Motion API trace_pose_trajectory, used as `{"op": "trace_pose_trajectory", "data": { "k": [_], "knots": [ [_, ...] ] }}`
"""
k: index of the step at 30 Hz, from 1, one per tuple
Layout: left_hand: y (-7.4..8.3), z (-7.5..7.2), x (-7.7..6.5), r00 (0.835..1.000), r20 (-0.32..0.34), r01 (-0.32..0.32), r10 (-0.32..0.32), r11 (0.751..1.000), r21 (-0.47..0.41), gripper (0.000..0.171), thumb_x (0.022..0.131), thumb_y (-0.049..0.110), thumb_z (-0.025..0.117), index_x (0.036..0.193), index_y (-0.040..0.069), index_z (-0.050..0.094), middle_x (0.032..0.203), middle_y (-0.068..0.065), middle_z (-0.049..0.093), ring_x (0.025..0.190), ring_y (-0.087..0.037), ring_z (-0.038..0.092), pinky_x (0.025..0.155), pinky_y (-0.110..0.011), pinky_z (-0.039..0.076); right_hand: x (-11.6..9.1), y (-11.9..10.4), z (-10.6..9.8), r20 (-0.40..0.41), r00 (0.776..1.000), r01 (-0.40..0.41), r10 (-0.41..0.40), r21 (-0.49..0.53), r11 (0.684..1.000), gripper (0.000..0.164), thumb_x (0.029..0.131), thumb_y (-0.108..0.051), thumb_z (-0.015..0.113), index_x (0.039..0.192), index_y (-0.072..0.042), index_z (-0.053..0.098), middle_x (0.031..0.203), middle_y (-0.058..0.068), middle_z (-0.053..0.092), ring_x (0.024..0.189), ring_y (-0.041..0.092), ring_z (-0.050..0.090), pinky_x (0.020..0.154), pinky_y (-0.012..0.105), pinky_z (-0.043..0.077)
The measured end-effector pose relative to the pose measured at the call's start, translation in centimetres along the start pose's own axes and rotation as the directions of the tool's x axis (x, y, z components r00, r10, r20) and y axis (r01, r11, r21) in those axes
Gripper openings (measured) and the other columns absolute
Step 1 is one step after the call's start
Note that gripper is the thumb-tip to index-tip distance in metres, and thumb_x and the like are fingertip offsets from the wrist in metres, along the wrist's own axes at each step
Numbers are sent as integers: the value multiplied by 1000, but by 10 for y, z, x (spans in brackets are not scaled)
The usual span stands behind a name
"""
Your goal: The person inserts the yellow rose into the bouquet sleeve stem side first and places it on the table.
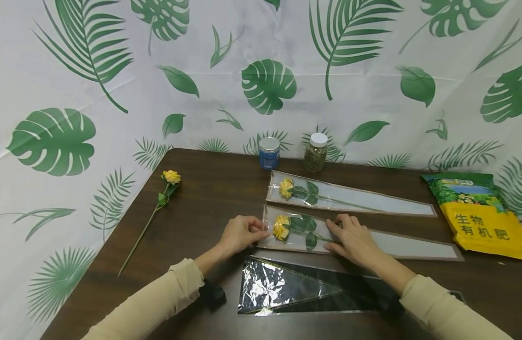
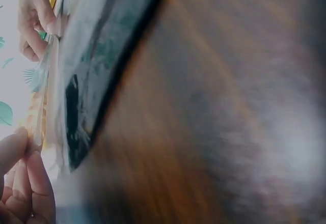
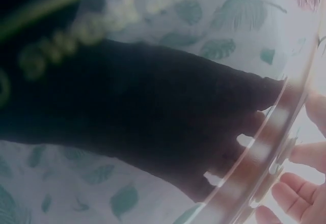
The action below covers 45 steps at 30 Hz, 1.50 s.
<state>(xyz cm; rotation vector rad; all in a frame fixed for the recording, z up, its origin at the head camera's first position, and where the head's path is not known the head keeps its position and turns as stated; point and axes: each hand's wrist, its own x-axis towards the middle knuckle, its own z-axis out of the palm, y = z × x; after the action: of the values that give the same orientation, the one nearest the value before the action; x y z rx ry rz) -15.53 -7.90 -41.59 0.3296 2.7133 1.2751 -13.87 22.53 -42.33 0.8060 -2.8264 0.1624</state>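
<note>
In the head view my left hand [image 1: 242, 233] pinches the left end of a clear flower sleeve [image 1: 414, 244] between thumb and fingers. The sleeve has a pale backing and holds a yellow rose [image 1: 281, 228] with green leaves. My right hand [image 1: 354, 240] rests on the sleeve's middle by the stem, thumb and forefinger apart. The left wrist view shows my left hand [image 2: 25, 183] pinching the film edge. Fingertips of my right hand [image 3: 305, 183] are close to the sleeve edge in the right wrist view. Above lies a second sleeve [image 1: 371, 200] with another yellow rose [image 1: 286, 188].
A black-and-clear sleeve [image 1: 295, 288] lies flat at the front. One loose yellow rose [image 1: 172, 177] lies at left. At the back stand a blue tin [image 1: 269, 153] and a jar [image 1: 315, 153] with a white lid. A yellow-green bag [image 1: 484, 219] lies at right.
</note>
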Motion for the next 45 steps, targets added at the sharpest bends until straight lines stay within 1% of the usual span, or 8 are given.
{"op": "trace_pose_trajectory", "data": {
  "k": [11, 17, 20, 25, 29, 33, 39, 45],
  "knots": [
    [-3, -8, 11, 999, -14, -30, 31, 992, 120, 15, 78, 26, 76, 86, 14, 71, 75, 5, 71, 63, -4, 61, 56, -23, 45, 6, 1, -9, 44, 997, -63, 63, 4, 998, 60, 80, -36, 73, 123, 4, 58, 113, 25, 50, 93, 40, 50, 59, 47, 46],
    [-20, -36, -25, 989, 124, 95, -81, 990, -103, 29, 87, 17, 67, 109, -1, 63, 91, -10, 71, 71, -16, 67, 63, -27, 55, -1, -13, -8, -175, 984, 48, -32, 91, 995, 61, 69, -20, 83, 117, 8, 60, 100, 23, 56, 82, 34, 53, 63, 44, 46],
    [-30, -49, -50, 950, 277, 230, -144, 922, -310, 36, 94, 11, 57, 121, -11, 51, 107, -23, 65, 88, -25, 68, 75, -34, 57, -2, -38, -9, -244, 961, 168, -128, 153, 974, 54, 67, -15, 83, 113, 4, 64, 93, 14, 57, 75, 21, 51, 59, 31, 45],
    [-33, -55, -84, 877, 450, 402, -167, 768, -498, 51, 98, 14, 51, 134, -17, 33, 128, -32, 51, 107, -32, 62, 89, -41, 52, -9, -81, -6, -90, 969, 248, -231, 302, 921, 50, 72, -24, 80, 114, -3, 64, 92, 2, 55, 73, 7, 47, 58, 19, 43],
    [-29, -51, -103, 847, 497, 472, -188, 696, -541, 62, 96, 21, 56, 137, -16, 28, 134, -31, 45, 112, -31, 59, 93, -42, 49, -11, -100, -2, 55, 961, 236, -270, 342, 910, 56, 75, -30, 78, 122, -5, 60, 95, 1, 52, 74, 5, 44, 57, 16, 41],
    [-23, -44, -112, 830, 527, 502, -184, 659, -560, 66, 94, 19, 58, 138, -16, 25, 136, -32, 42, 114, -34, 57, 94, -45, 48, -9, -106, 0, 113, 949, 248, -294, 305, 919, 62, 75, -34, 77, 127, -6, 58, 95, 2, 49, 73, 6, 40, 55, 15, 38],
    [-13, -28, -106, 821, 534, 508, -204, 688, -518, 67, 90, 19, 64, 136, -16, 30, 130, -28, 49, 106, -28, 60, 88, -43, 52, -5, -101, 3, 146, 954, 207, -263, 316, 926, 61, 77, -33, 76, 129, -6, 57, 94, 2, 47, 73, 7, 38, 55, 16, 36],
    [-10, -9, -94, 874, 442, 415, -200, 780, -468, 40, 87, 12, 66, 116, -13, 54, 89, -5, 65, 76, -7, 61, 68, -26, 56, -7, -97, 4, 156, 955, 195, -252, 313, 930, 61, 78, -32, 76, 129, -5, 56, 93, 0, 45, 75, 8, 38, 58, 18, 36]
  ]
}}
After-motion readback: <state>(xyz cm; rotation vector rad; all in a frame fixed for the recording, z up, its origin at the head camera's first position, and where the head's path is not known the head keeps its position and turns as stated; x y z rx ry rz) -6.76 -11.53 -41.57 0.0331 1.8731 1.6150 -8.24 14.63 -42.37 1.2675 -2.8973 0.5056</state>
